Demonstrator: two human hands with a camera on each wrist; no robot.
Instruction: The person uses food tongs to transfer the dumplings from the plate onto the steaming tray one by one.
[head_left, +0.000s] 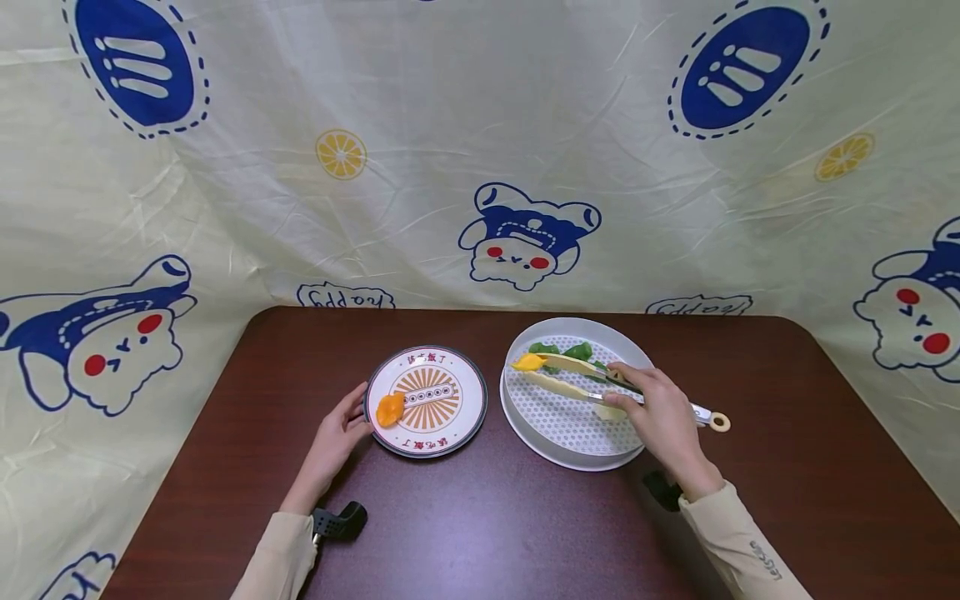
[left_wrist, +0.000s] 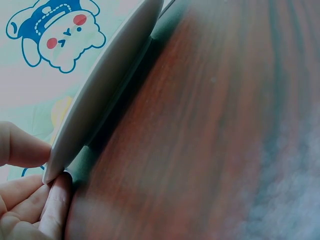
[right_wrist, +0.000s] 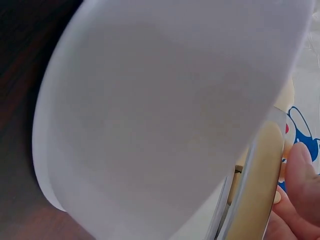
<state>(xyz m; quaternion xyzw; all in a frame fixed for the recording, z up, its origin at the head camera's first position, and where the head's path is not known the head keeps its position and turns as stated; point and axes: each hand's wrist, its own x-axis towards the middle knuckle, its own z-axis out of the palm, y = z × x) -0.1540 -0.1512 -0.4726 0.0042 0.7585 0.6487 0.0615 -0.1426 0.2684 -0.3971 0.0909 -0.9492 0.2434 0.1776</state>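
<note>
The right hand point(head_left: 660, 412) grips a pair of cream-coloured tongs with a metal handle and ring end point(head_left: 600, 379), fingers curled round both arms so the tips squeeze together. Between those tips sits a small yellow-orange piece of food point(head_left: 528, 362), held just above the far left part of a round grey-white tray with a perforated insert point(head_left: 570, 450), which stands toward the middle of the dark reddish-brown wooden desk point(head_left: 750, 517), a little nearer its far edge. Green leafy pieces point(head_left: 564, 349) lie at the tray's far rim, just beside the tongs.

The left hand point(head_left: 339, 433) pinches the near left rim of a round patterned plate with an orange sunburst and dark border point(head_left: 450, 371), thumb above and fingers below in the left wrist view, seemingly to steady it. The plate sits just left of the tray, and an orange piece of food point(head_left: 390, 409) rests on its left side, close to the fingers point(left_wrist: 30, 210).

A pale yellow cloth backdrop printed with blue cartoon animals and lemon slices point(head_left: 480, 167) hangs behind and to both sides of the desk.
</note>
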